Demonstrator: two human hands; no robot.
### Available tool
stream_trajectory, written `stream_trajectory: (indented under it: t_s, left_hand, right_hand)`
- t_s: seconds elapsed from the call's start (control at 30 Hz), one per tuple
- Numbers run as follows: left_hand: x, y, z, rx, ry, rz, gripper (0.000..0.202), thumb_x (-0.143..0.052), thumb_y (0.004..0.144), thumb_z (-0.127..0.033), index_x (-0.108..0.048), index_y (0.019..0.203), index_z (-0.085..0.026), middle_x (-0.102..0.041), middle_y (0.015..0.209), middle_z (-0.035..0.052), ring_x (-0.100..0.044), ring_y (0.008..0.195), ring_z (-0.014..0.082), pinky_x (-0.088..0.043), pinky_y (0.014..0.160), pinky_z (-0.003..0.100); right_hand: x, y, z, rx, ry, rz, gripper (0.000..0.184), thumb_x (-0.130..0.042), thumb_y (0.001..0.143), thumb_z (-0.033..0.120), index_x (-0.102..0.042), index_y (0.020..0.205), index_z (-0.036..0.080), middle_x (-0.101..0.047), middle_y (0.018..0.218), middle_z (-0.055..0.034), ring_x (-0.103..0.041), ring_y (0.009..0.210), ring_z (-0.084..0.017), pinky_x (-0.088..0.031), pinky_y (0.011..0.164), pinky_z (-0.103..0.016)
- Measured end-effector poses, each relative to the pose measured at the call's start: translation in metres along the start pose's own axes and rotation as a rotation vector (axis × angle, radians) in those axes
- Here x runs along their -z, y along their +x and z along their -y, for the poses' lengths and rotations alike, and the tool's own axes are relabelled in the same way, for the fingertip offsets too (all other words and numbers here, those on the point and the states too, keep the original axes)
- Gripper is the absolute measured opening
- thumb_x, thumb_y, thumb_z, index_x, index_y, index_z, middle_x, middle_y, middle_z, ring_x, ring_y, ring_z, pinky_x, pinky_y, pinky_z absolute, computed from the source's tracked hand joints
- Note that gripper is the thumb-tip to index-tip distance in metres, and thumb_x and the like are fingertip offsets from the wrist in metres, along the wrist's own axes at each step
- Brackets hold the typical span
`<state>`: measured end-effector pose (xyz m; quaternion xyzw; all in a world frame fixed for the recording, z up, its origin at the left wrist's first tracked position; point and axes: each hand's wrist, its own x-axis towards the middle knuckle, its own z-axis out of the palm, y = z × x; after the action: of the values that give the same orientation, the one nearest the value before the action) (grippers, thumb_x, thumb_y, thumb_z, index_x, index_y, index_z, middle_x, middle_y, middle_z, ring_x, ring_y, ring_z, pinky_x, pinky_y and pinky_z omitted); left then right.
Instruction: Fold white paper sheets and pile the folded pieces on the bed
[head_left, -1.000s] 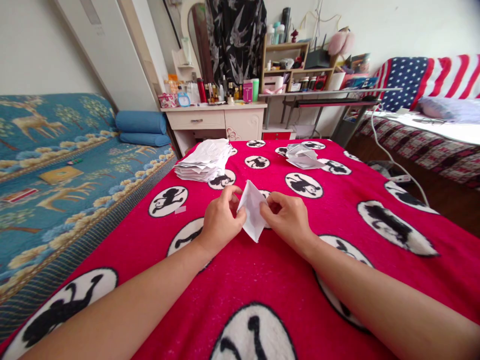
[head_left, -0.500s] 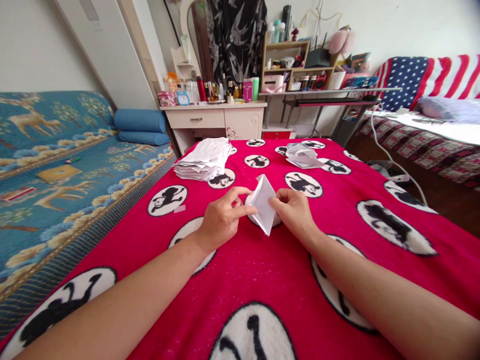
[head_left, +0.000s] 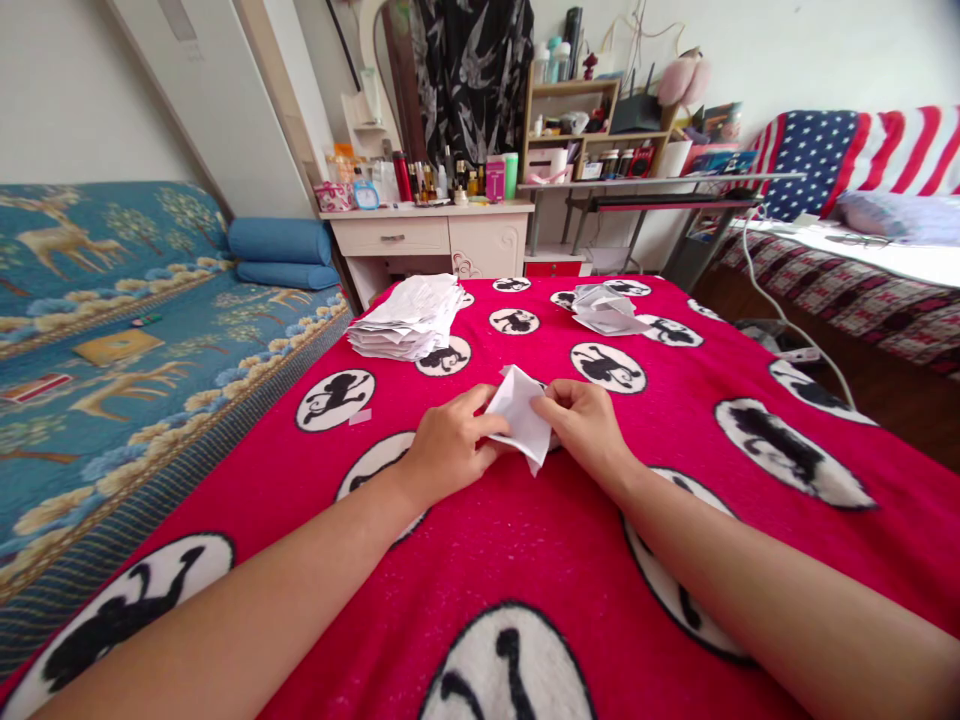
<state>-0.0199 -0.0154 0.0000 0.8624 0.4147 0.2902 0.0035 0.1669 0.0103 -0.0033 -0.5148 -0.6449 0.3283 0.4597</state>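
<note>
A small folded white paper (head_left: 520,414) is held between my two hands, low over the red blanket (head_left: 480,560). My left hand (head_left: 454,436) grips its left edge, thumb on top and the other fingers partly hidden below. On the opposite side, my right hand (head_left: 581,420) pinches the paper's right edge between thumb and index finger. The paper lies tilted, with one corner pointing down toward me. A tall pile of white papers (head_left: 409,318) rests farther off to the left. Several folded papers (head_left: 606,308) lie in a loose heap to the right.
A small paper scrap (head_left: 360,417) lies on the blanket at left. The blue patterned sofa (head_left: 187,350) runs along the left side. A white dresser (head_left: 427,235) with bottles and a desk (head_left: 660,185) stand behind; a bed (head_left: 870,270) is at right.
The paper has tipped from nearly upright to a flatter slant. My left hand has shifted slightly right and closed more around its edge; the right hand has barely moved.
</note>
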Motion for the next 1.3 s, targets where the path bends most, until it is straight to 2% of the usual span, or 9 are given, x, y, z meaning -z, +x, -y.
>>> stream_trajectory:
  t_s: [0.17, 0.27, 0.37, 0.5, 0.63, 0.77, 0.9, 1.03, 1.3]
  left_hand:
    - [-0.005, 0.003, 0.006, 0.181, -0.292, -0.168, 0.022, -0.061, 0.084, -0.033, -0.067, 0.075, -0.013, -0.056, 0.066, 0.0007, -0.051, 0.062, 0.0115, -0.039, 0.060, 0.023]
    - [-0.007, 0.004, 0.008, 0.346, -0.351, -0.189, 0.023, -0.064, 0.080, -0.035, -0.064, 0.073, -0.013, -0.055, 0.061, -0.0016, -0.047, 0.057, 0.0098, -0.036, 0.055, 0.022]
    - [-0.008, 0.003, 0.007, 0.406, -0.484, -0.199, 0.021, -0.066, 0.077, -0.033, -0.061, 0.086, -0.015, -0.061, 0.068, -0.0016, -0.051, 0.058, 0.0097, -0.037, 0.054, 0.020]
    - [-0.008, 0.002, 0.004, 0.428, -0.678, -0.210, 0.049, -0.070, 0.075, -0.030, -0.050, 0.118, -0.018, -0.069, 0.082, 0.0021, -0.062, 0.065, 0.0128, -0.045, 0.060, 0.021]
    - [-0.009, 0.001, 0.001, 0.391, -0.782, -0.201, 0.059, -0.071, 0.075, -0.029, -0.046, 0.127, -0.019, -0.070, 0.095, 0.0067, -0.067, 0.081, 0.0174, -0.050, 0.072, 0.025]
    - [-0.010, 0.001, 0.001, 0.395, -0.840, -0.187, 0.053, -0.069, 0.078, -0.033, -0.051, 0.124, -0.016, -0.071, 0.098, 0.0086, -0.067, 0.084, 0.0192, -0.051, 0.071, 0.025]
    - [-0.008, 0.002, 0.003, 0.376, -0.711, -0.205, 0.031, -0.068, 0.079, -0.035, -0.068, 0.103, -0.015, -0.072, 0.096, 0.0065, -0.066, 0.084, 0.0184, -0.051, 0.074, 0.025]
    - [-0.005, 0.002, 0.003, 0.341, -0.601, -0.285, 0.020, -0.066, 0.081, -0.032, -0.071, 0.091, -0.016, -0.073, 0.087, 0.0028, -0.065, 0.078, 0.0151, -0.049, 0.073, 0.023]
    - [-0.002, 0.001, -0.005, 0.291, -0.644, -0.248, 0.020, -0.065, 0.081, -0.033, -0.070, 0.090, -0.016, -0.072, 0.083, 0.0016, -0.063, 0.072, 0.0132, -0.047, 0.066, 0.021]
  right_hand:
    - [0.003, 0.003, 0.001, -0.030, 0.112, 0.003, 0.026, -0.062, 0.076, 0.040, -0.058, 0.068, 0.016, -0.053, 0.053, 0.0022, -0.043, 0.044, -0.009, -0.031, 0.042, -0.021]
    - [0.002, 0.002, 0.003, -0.004, 0.226, 0.057, 0.034, -0.058, 0.081, 0.051, -0.062, 0.087, 0.017, -0.062, 0.070, -0.0015, -0.053, 0.056, -0.012, -0.038, 0.045, -0.020]
    - [-0.001, -0.001, 0.004, 0.004, 0.326, 0.175, 0.040, -0.061, 0.079, 0.053, -0.064, 0.097, 0.017, -0.066, 0.082, -0.0041, -0.059, 0.070, -0.015, -0.044, 0.051, -0.022]
    - [-0.007, -0.001, -0.001, 0.003, 0.455, 0.287, 0.040, -0.076, 0.068, 0.041, -0.064, 0.098, 0.017, -0.069, 0.085, -0.0039, -0.063, 0.076, -0.016, -0.050, 0.067, -0.027]
    - [-0.009, 0.001, -0.006, -0.017, 0.492, 0.272, 0.034, -0.078, 0.065, 0.034, -0.065, 0.091, 0.017, -0.070, 0.085, -0.0030, -0.064, 0.073, -0.016, -0.050, 0.066, -0.028]
    - [-0.007, 0.002, -0.006, 0.022, 0.426, 0.265, 0.029, -0.077, 0.066, 0.031, -0.065, 0.088, 0.017, -0.069, 0.082, -0.0025, -0.062, 0.071, -0.016, -0.048, 0.064, -0.028]
    - [-0.005, -0.001, -0.002, 0.177, 0.211, 0.213, 0.020, -0.072, 0.071, 0.026, -0.066, 0.088, 0.017, -0.066, 0.077, -0.0012, -0.059, 0.069, -0.015, -0.045, 0.061, -0.026]
    - [-0.002, -0.007, 0.005, 0.287, 0.128, 0.176, 0.030, -0.072, 0.074, 0.030, -0.065, 0.100, 0.018, -0.067, 0.087, -0.0029, -0.060, 0.077, -0.017, -0.046, 0.065, -0.026]
    - [-0.002, -0.011, 0.010, 0.234, 0.258, 0.238, 0.045, -0.073, 0.075, 0.038, -0.062, 0.115, 0.019, -0.067, 0.105, -0.0064, -0.062, 0.090, -0.020, -0.048, 0.073, -0.030]
